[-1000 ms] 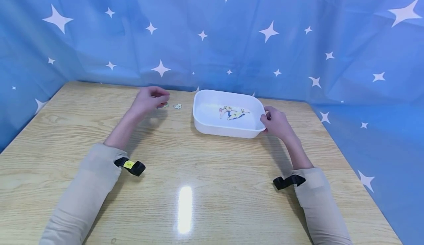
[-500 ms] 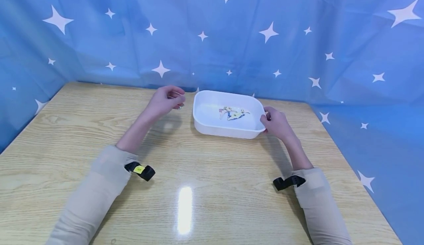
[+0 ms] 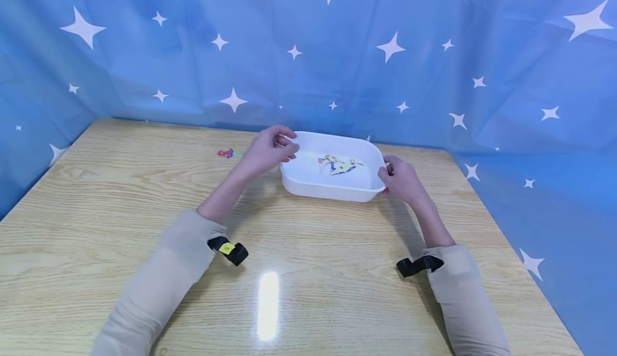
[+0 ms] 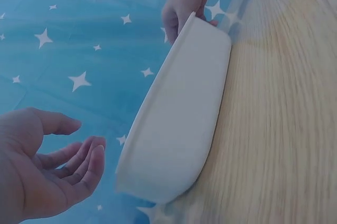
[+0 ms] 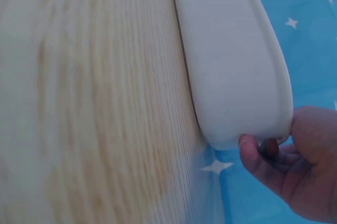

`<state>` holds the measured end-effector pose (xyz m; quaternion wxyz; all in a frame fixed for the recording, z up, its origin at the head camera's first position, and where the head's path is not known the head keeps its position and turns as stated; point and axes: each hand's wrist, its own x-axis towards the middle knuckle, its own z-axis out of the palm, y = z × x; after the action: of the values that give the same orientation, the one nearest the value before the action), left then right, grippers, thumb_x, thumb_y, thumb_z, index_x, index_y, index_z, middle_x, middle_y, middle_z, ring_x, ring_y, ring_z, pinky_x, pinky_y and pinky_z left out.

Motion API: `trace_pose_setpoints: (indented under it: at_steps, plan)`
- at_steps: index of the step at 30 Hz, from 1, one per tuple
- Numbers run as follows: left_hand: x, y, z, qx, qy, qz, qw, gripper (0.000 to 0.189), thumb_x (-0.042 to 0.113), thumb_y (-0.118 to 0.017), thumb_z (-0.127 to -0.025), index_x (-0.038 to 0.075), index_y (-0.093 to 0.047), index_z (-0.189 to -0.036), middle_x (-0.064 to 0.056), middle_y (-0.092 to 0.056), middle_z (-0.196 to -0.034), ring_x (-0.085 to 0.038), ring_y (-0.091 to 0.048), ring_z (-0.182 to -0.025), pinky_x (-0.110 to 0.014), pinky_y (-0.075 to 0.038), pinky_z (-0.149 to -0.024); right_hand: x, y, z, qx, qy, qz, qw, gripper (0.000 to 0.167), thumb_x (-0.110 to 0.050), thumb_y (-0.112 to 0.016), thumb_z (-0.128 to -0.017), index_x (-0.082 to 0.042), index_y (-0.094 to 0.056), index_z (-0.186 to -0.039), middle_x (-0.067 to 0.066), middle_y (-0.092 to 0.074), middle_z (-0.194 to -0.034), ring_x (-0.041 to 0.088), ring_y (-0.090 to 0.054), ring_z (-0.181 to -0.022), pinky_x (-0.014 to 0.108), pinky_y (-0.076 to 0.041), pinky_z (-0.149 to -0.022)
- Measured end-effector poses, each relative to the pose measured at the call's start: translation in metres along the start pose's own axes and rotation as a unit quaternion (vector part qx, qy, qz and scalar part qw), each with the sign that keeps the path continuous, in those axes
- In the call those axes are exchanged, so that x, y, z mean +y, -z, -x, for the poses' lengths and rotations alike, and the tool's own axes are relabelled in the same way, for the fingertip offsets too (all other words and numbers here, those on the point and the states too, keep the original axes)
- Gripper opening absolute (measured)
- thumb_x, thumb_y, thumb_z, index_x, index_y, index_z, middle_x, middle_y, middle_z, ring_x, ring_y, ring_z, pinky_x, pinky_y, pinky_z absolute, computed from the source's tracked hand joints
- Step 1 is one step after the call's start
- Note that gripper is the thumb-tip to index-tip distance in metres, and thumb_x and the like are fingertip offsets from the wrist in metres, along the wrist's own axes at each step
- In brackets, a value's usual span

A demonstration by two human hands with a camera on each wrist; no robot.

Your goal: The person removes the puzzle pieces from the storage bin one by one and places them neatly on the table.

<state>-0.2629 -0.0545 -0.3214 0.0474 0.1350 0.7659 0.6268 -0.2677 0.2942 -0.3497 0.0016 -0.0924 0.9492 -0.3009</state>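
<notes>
A white plastic tub [image 3: 332,191] stands at the back of the table, and colourful small flat pieces [image 3: 339,165] lie inside it. My right hand [image 3: 402,179] grips the tub's right end by the rim, thumb and fingers around its edge in the right wrist view. My left hand [image 3: 270,151] hovers at the tub's left rim, its fingers loosely bent. In the left wrist view the same left hand [image 4: 58,161] has a gap between thumb and fingers, nothing is visible in it, and it is apart from the tub [image 4: 176,113].
Left of the left hand, a small red-and-blue flat piece [image 3: 225,153] and a pale green one [image 3: 238,153] lie on the wooden table [image 3: 337,270]. A blue cloth [image 3: 308,77] with white stars hangs behind the table.
My left hand has moved right, from over the small pieces to the tub's left rim, uncovering the red-and-blue piece. The right hand and the tub have stayed in place.
</notes>
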Motion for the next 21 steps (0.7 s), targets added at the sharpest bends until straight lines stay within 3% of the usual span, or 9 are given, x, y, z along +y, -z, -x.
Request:
trace_pose_setpoints:
  at_steps: [6,15,21]
  plan:
    - [-0.001,-0.018,-0.008,-0.013,-0.011,-0.005,0.9998,0.028,0.011,-0.063,-0.099,-0.005,-0.06,-0.122,-0.027,-0.066,-0.114,-0.032,-0.068,-0.096,-0.048,-0.054,-0.093,-0.001,0.0,0.0,-0.003,-0.005,0.001,1.0,0.045,-0.012,-0.045,-0.103,0.012,-0.044,-0.141,0.024,-0.064,-0.088,0.03,-0.068,-0.063,0.031,-0.056,-0.055]
    - [-0.003,-0.041,-0.021,-0.005,-0.012,-0.016,0.9998,0.027,0.009,-0.064,-0.099,-0.007,-0.062,-0.121,-0.019,-0.069,-0.104,-0.038,-0.067,-0.1,-0.042,-0.057,-0.087,-0.002,0.001,0.001,-0.001,-0.004,0.004,1.0,0.045,-0.011,-0.045,-0.103,0.012,-0.044,-0.141,0.023,-0.063,-0.086,0.026,-0.067,-0.06,0.03,-0.056,-0.054]
    - [-0.009,-0.052,-0.031,-0.006,0.008,-0.012,0.9999,0.023,0.01,-0.064,-0.099,-0.004,-0.063,-0.118,-0.016,-0.067,-0.1,-0.041,-0.065,-0.102,-0.042,-0.056,-0.086,-0.001,0.0,0.0,0.0,-0.003,0.002,1.0,0.045,-0.011,-0.045,-0.103,0.012,-0.044,-0.141,0.023,-0.063,-0.086,0.027,-0.067,-0.06,0.03,-0.056,-0.054]
